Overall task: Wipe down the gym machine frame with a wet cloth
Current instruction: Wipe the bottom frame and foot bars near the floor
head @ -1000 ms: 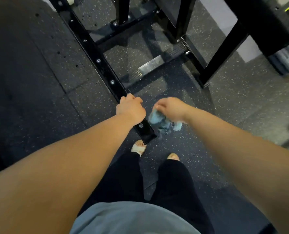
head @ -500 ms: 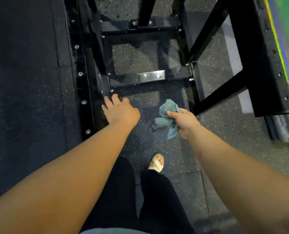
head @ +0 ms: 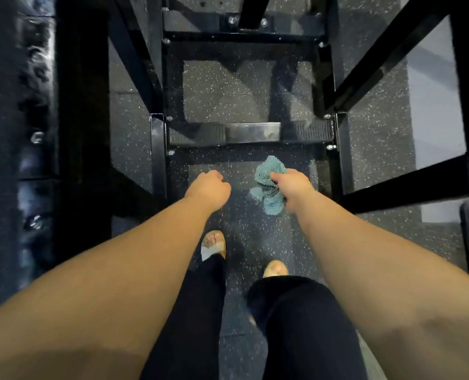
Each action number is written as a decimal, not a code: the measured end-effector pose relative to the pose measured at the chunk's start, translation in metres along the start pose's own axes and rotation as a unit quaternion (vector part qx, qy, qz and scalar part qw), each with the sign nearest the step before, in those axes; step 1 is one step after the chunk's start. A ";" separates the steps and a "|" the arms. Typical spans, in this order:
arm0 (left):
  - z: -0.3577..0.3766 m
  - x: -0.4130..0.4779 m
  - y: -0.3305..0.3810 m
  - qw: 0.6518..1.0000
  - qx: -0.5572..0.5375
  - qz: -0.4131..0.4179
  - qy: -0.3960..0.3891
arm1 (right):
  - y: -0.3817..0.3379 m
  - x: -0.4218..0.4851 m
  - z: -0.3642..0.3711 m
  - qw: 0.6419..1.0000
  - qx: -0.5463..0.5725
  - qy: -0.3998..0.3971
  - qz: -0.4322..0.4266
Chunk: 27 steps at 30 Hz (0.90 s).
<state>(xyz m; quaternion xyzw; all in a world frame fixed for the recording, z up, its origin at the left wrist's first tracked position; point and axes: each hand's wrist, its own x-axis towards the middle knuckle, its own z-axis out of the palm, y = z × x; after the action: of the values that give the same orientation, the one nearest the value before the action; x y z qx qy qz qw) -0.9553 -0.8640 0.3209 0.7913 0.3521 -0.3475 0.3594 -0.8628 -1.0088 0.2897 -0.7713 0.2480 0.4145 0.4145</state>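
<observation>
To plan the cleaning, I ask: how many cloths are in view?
1. The cloth is in the right hand, whose fingers grip it, above the floor before the step. Others may be hidden.

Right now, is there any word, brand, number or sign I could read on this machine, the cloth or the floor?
None can be read. The black frame carries no lettering, the shiny plate low on it is blank, and the teal cloth in the right hand has a pattern, no letters. The far left is blurred.
</observation>
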 end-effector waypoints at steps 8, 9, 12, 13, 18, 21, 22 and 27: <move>0.054 0.163 -0.013 0.997 -0.006 -0.035 0.065 | 0.021 0.171 -0.003 0.975 -0.085 0.167 -0.116; 0.066 0.188 -0.012 0.996 -0.012 -0.031 0.077 | 0.022 0.198 -0.001 0.974 -0.078 0.164 -0.137; 0.098 0.250 -0.013 0.992 0.008 0.020 0.125 | 0.018 0.267 0.010 0.945 -0.110 0.163 -0.262; 0.107 0.271 -0.013 0.988 0.024 0.051 0.146 | 0.014 0.288 0.017 0.927 -0.122 0.168 -0.312; 0.116 0.353 -0.012 0.956 0.141 0.133 0.221 | 0.006 0.375 0.077 0.801 -0.403 0.127 -0.423; 0.112 0.373 -0.010 0.940 0.192 0.121 0.254 | 0.013 0.395 0.086 0.689 -0.536 0.104 -0.476; 0.114 0.378 -0.009 0.934 0.210 0.122 0.263 | 0.014 0.403 0.078 0.662 -0.553 0.103 -0.495; 0.112 0.380 -0.011 0.932 0.150 0.139 0.298 | 0.012 0.422 0.030 0.712 -0.543 0.190 -0.402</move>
<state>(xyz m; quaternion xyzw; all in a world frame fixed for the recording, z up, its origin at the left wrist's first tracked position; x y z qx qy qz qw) -0.8033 -0.8329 -0.0433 0.9441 0.2733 -0.0910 0.1603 -0.6593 -1.0059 -0.0819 -0.9531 -0.2794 0.1167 -0.0039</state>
